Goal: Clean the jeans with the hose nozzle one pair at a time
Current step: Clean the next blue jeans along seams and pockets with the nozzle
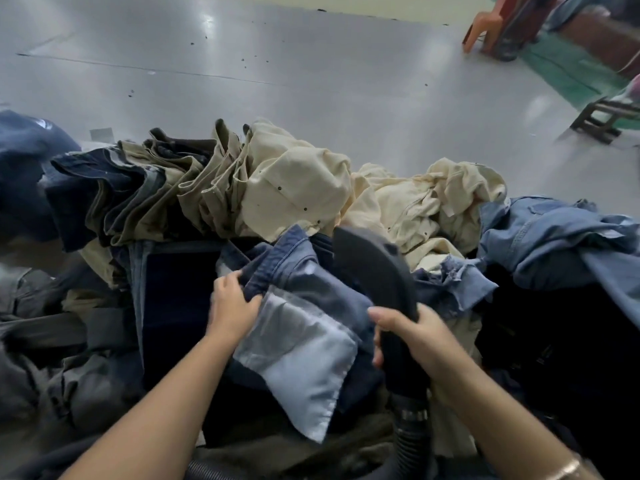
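Observation:
A blue pair of jeans (pixel 304 271) lies inside out in front of me, its pale pocket lining (pixel 298 355) showing. My left hand (pixel 233 303) grips the waistband edge of this pair. My right hand (pixel 408 337) holds the black hose nozzle (pixel 374 268), whose wide curved head points away from me over the jeans. A ribbed black hose (pixel 414 434) runs down from the nozzle between my arms.
Cream and khaki trousers (pixel 294 188) are heaped behind, with dark folded jeans (pixel 100 195) at the left and light blue denim (pixel 554 237) at the right. Dark garments fill both lower sides. Grey floor (pixel 277 57) stretches beyond; an orange chair (pixel 485 26) stands far right.

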`<act>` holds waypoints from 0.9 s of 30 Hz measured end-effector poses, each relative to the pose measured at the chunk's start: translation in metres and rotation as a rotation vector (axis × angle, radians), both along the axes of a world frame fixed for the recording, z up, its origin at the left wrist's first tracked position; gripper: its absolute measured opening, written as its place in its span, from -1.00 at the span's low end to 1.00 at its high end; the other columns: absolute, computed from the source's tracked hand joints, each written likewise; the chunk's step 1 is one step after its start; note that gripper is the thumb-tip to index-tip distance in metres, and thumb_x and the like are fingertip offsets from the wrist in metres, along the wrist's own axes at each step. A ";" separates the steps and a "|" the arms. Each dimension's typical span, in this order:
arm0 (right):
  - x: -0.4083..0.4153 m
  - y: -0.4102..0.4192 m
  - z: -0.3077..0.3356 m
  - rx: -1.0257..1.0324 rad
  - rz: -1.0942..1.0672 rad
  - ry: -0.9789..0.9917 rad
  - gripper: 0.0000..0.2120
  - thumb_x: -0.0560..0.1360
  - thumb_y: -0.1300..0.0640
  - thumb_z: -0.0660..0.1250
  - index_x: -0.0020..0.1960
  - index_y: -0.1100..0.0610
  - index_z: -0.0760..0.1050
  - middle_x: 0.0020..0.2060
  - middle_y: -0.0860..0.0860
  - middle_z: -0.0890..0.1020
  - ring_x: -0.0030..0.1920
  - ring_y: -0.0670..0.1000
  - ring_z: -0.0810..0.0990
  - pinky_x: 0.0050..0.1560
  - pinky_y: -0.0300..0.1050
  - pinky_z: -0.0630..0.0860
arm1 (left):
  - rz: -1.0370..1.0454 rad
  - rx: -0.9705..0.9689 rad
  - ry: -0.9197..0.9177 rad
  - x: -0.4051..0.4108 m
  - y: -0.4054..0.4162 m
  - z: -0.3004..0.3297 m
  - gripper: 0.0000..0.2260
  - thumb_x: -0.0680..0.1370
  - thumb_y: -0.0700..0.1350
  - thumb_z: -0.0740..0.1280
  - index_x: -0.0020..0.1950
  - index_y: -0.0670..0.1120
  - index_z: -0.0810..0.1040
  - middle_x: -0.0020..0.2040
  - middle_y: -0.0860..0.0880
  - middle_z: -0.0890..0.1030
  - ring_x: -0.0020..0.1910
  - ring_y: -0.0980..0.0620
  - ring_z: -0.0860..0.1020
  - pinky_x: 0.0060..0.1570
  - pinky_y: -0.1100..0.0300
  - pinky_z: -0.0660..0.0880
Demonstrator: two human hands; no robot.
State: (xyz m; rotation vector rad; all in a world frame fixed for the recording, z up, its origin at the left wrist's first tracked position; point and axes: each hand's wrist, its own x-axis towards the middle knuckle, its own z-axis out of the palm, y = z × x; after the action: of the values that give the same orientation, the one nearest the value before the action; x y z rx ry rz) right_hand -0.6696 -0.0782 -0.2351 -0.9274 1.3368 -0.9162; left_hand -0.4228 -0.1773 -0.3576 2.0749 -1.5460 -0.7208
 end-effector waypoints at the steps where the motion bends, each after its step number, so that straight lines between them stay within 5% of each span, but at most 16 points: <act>1: 0.003 -0.001 -0.009 0.021 0.000 0.006 -0.75 0.36 0.22 0.50 -0.25 0.29 0.43 -0.56 0.12 0.49 -0.59 0.03 0.48 -0.54 -0.22 0.42 | 0.031 0.063 -0.127 0.006 0.005 -0.012 -0.37 0.44 0.02 0.45 0.43 -0.11 0.31 0.42 -0.20 0.26 0.35 -0.23 0.30 0.29 -0.02 0.31; 3: 0.006 -0.004 -0.026 0.074 0.002 0.005 -0.84 0.43 0.35 0.42 -0.17 0.27 0.43 -0.55 0.07 0.48 -0.60 0.01 0.47 -0.54 -0.23 0.41 | 0.149 0.190 -0.132 0.016 0.012 -0.031 -0.12 0.34 0.21 0.49 0.51 -0.02 0.14 0.52 -0.16 0.05 0.45 -0.26 0.14 0.38 -0.15 0.20; 6: 0.005 -0.004 -0.046 0.109 0.040 0.025 -0.81 0.42 0.42 0.41 -0.07 0.29 0.43 -0.53 0.03 0.50 -0.58 0.00 0.49 -0.51 -0.23 0.44 | 0.428 0.436 0.251 0.013 0.023 -0.044 0.16 0.22 0.26 0.55 0.56 0.01 -0.13 0.55 -0.17 -0.07 0.49 -0.27 0.07 0.41 -0.23 0.16; 10: 0.006 -0.008 -0.060 0.080 0.045 0.061 -0.76 0.39 0.42 0.42 -0.21 0.20 0.38 -0.53 -0.01 0.51 -0.56 0.00 0.50 -0.47 -0.22 0.44 | 0.556 0.519 0.683 -0.005 0.024 -0.055 0.23 0.20 0.21 0.58 0.55 0.05 -0.26 0.53 -0.20 0.11 0.42 -0.27 0.27 0.29 -0.27 0.34; 13: 0.007 -0.016 -0.060 0.058 -0.037 0.067 -0.77 0.23 0.22 0.42 -0.23 0.18 0.38 -0.53 0.02 0.51 -0.54 0.02 0.50 -0.46 -0.19 0.44 | 0.580 0.503 1.083 -0.030 0.014 -0.045 0.23 0.15 0.25 0.55 0.52 0.18 -0.28 0.44 -0.20 0.31 0.20 -0.27 0.50 0.06 -0.28 0.50; 15: 0.004 -0.020 -0.060 0.060 -0.099 0.035 -0.75 0.20 0.18 0.40 -0.21 0.19 0.38 -0.53 0.03 0.50 -0.55 0.03 0.49 -0.46 -0.16 0.44 | 0.495 0.506 1.142 -0.052 0.013 -0.038 0.29 0.10 0.31 0.53 0.50 0.19 -0.36 0.48 -0.18 0.28 0.29 -0.26 0.45 0.18 -0.26 0.45; 17: -0.001 -0.021 -0.062 0.074 -0.150 -0.010 -0.74 0.20 0.19 0.41 -0.20 0.20 0.39 -0.51 0.04 0.50 -0.55 0.05 0.48 -0.44 -0.13 0.44 | 0.371 0.543 0.963 -0.073 0.020 -0.033 0.29 0.18 0.25 0.57 0.48 0.15 -0.44 0.53 -0.16 0.17 0.41 -0.27 0.30 0.26 -0.27 0.34; 19: -0.003 -0.018 -0.062 0.085 -0.165 -0.038 -0.74 0.21 0.19 0.42 -0.20 0.21 0.39 -0.51 0.05 0.50 -0.56 0.06 0.48 -0.44 -0.12 0.45 | 0.342 0.509 0.710 -0.084 0.029 -0.035 0.16 0.33 0.01 0.57 0.53 0.07 -0.33 0.48 -0.21 0.27 0.38 -0.26 0.35 0.27 -0.14 0.35; 21: -0.004 -0.016 -0.061 0.066 -0.164 -0.048 -0.74 0.21 0.19 0.43 -0.19 0.22 0.40 -0.52 0.04 0.51 -0.55 0.05 0.49 -0.46 -0.15 0.45 | 0.363 0.362 0.617 -0.088 0.030 -0.029 -0.15 0.41 -0.22 0.44 0.57 -0.01 0.03 0.30 -0.22 0.50 0.18 -0.23 0.51 0.22 -0.04 0.46; 23: -0.006 -0.015 -0.052 0.022 -0.176 -0.049 -0.74 0.20 0.18 0.44 -0.18 0.22 0.45 -0.49 0.04 0.56 -0.49 0.02 0.55 -0.42 -0.18 0.48 | 0.313 0.243 0.686 -0.097 0.028 -0.011 -0.36 0.40 -0.33 0.34 0.46 -0.07 0.29 0.13 -0.18 0.59 0.04 -0.17 0.56 0.14 -0.03 0.51; 27: -0.015 -0.010 -0.011 -0.115 -0.245 -0.097 -0.73 0.20 0.18 0.46 -0.13 0.23 0.53 -0.42 0.01 0.61 -0.39 -0.01 0.61 -0.32 -0.21 0.54 | 0.157 0.087 0.925 -0.122 0.034 0.042 -0.51 0.40 -0.44 0.28 0.30 -0.14 0.44 0.02 -0.21 0.62 -0.10 -0.10 0.60 -0.12 0.11 0.53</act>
State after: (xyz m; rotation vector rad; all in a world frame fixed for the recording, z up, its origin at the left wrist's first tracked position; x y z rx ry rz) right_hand -0.6843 -0.0884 -0.2465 -0.8062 1.3442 -1.2220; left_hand -0.5448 -0.1430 -0.3158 1.5054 -0.8231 -1.4281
